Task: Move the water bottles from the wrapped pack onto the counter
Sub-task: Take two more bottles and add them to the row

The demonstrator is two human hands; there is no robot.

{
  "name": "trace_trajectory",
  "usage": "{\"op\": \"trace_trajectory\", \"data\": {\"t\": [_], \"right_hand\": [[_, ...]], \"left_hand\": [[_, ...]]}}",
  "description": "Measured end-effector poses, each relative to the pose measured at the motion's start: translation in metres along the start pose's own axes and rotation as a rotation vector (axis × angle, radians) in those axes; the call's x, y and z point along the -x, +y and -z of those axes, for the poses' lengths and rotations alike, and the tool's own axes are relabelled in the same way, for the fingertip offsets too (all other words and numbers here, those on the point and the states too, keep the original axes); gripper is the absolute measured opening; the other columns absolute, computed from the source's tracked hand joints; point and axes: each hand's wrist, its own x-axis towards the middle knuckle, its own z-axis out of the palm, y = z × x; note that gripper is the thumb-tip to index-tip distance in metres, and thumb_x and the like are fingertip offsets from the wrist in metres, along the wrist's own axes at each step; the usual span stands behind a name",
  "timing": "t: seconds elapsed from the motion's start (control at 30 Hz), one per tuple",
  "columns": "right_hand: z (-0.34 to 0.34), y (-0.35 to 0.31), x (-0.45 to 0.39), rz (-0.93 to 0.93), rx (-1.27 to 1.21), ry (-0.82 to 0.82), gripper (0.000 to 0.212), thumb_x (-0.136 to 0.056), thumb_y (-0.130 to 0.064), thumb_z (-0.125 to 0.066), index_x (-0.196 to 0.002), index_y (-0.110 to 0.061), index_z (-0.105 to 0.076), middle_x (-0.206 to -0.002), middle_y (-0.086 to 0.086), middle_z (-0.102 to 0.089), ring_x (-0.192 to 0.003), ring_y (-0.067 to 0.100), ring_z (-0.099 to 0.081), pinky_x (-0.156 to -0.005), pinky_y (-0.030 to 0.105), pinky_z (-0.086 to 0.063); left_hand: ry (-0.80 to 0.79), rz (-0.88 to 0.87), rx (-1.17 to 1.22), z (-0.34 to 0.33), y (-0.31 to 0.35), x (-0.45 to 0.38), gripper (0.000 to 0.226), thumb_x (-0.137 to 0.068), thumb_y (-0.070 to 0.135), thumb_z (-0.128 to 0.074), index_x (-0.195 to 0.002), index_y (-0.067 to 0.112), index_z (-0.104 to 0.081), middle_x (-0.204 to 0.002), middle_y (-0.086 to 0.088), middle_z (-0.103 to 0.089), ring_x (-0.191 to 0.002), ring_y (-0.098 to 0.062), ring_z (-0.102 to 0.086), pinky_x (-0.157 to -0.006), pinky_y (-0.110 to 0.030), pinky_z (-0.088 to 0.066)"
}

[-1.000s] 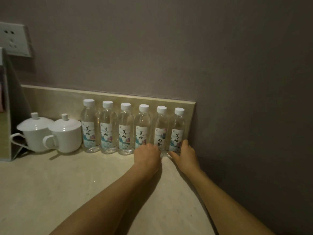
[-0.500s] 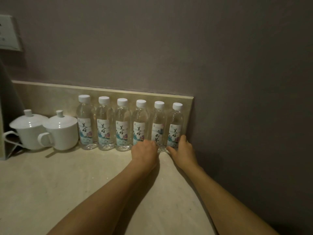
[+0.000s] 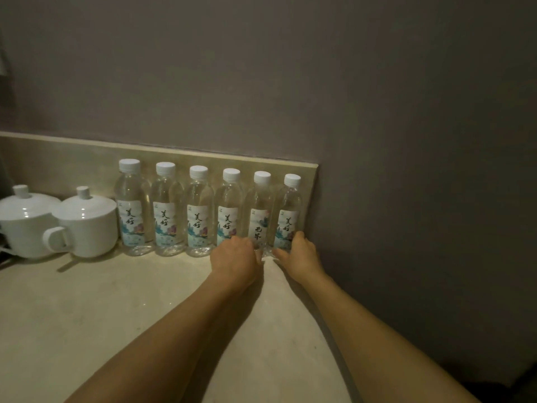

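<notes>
Two lidded cups flank six bottles on the counter; left hand curls at the fifth bottle, right hand grips the last bottle

A dim, warm-toned indoor view with soft, slightly grainy detail. The table is the brightest area, while the wall darkens toward the right and lower corner. Small highlights glint on two white cups; their shadows fall forward-left. Wide-angle bending curves the edges.

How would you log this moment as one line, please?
six water bottles upright along backsplash | left hand at fourth bottle's base | right hand holds end bottle
</notes>
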Motion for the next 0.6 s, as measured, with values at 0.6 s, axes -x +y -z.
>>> {"op": "trace_trajectory", "data": {"t": [0.6], "right_hand": [[0.076, 0.071, 0.079, 0.058, -0.11, 0.316, 0.029, -0.09, -0.037, -0.059, -0.105, -0.013, -0.065, -0.084, 0.003, -0.069, -0.087, 0.024, -0.066, -0.077, 0.03, -0.048]], "left_hand": [[0.08, -0.142, 0.138, 0.028, 0.084, 0.066, 0.044, -0.088, 0.053, -0.05, -0.092, 0.013, -0.067, -0.092, -0.011, -0.069, -0.086, -0.032, -0.067, -0.073, -0.036, -0.055]]}}
